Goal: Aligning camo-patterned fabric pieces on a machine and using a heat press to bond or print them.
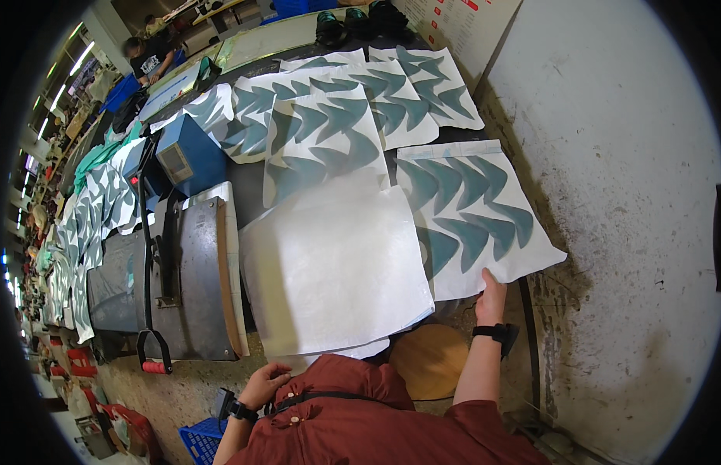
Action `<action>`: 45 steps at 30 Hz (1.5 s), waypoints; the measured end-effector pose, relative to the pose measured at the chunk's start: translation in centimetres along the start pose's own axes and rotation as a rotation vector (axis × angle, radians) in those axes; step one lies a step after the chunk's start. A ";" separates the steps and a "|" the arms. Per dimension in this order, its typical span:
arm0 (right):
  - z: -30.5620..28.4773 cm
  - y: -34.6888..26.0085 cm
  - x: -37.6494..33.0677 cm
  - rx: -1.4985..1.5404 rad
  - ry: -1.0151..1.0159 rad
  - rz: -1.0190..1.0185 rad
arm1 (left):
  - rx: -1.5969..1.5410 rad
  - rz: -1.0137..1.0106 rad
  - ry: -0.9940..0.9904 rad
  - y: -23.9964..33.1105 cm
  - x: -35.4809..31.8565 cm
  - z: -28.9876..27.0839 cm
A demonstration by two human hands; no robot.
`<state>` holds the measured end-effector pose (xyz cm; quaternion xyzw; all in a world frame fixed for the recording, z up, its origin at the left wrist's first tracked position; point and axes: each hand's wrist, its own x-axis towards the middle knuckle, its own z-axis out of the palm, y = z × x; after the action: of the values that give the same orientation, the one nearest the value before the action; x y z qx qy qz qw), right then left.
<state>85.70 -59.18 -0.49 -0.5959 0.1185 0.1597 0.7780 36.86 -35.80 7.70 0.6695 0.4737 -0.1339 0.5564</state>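
Note:
My right hand [492, 296] pinches the near edge of a white sheet [540, 246] that carries rows of teal curved, pointed shapes [475, 182]. That sheet lies on the dark table to the right. My left hand [266, 383] is by my waist, just below the near edge of a stack of blank white sheets [341, 263]. Its fingers are loosely bent and partly apart, with nothing visible in them. The blank stack stands between my hands and overlaps another patterned sheet [321, 143] behind it.
A heat press [191, 283] with a blue control box [191, 155] and a red-gripped lever [155, 366] stands left. More patterned sheets [434, 85] cover the far table. A stained wall [624, 194] borders the right. A round stool [428, 360] sits below; a person [149, 60] is far left.

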 end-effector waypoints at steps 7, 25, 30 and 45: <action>1.9 -0.8 1.9 -0.151 0.009 -0.142 | -0.006 0.015 0.009 -0.3 0.0 0.0; -1.5 1.3 4.1 -0.094 -0.016 -0.102 | -0.029 -0.001 0.023 -5.8 1.6 1.6; -2.8 1.8 3.6 -0.135 -0.028 0.001 | 0.035 -0.004 0.051 -7.4 1.8 2.1; 0.1 1.8 -1.4 -0.177 -0.123 0.144 | 0.017 -0.163 0.086 -16.6 1.6 4.3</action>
<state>83.66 -58.83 -1.58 -0.6413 0.0983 0.2611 0.7148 26.20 -39.88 -5.21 0.6386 0.5488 -0.1541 0.5170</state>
